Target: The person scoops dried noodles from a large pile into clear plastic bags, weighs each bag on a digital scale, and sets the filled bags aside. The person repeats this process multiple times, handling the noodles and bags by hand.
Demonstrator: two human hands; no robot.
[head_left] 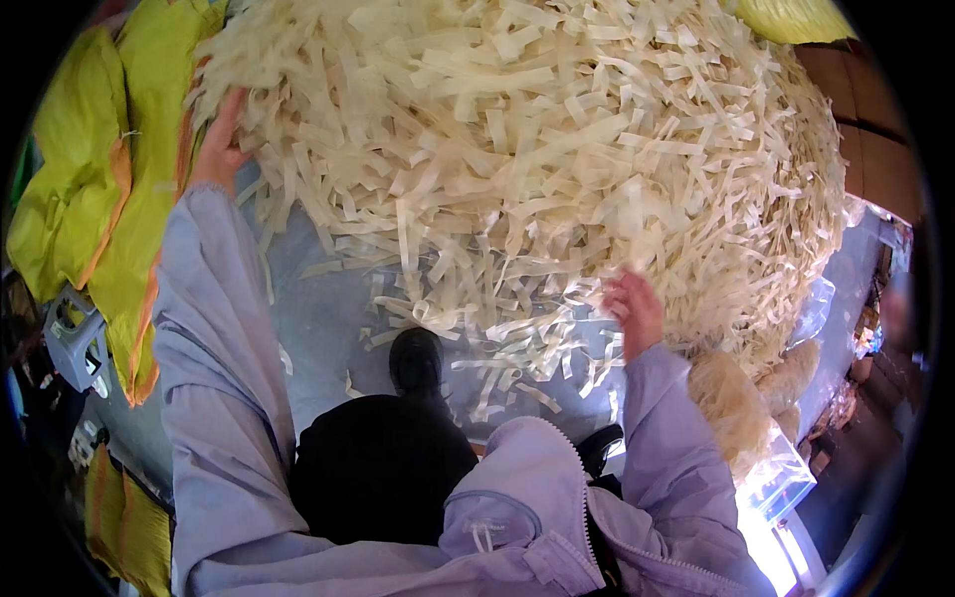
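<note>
A large mound of pale cream, flat strips, like short ribbons, fills the upper part of the view. My left hand reaches to the mound's left edge, beside a yellow woven sack. Its thumb stands apart from the stretched fingers, and strips partly cover the fingertips. At the mound's near right side is my right hand, its fingers loosely bent and apart, slightly blurred. I see no strip gripped in it. Loose strips lie scattered between my hands on the grey floor.
Yellow sacks with orange edging lie at the left, near a grey plastic object. Brown cartons stand at the far right. Clear plastic and a tan fibrous bundle are near my right arm. My black shoe is close to the strips.
</note>
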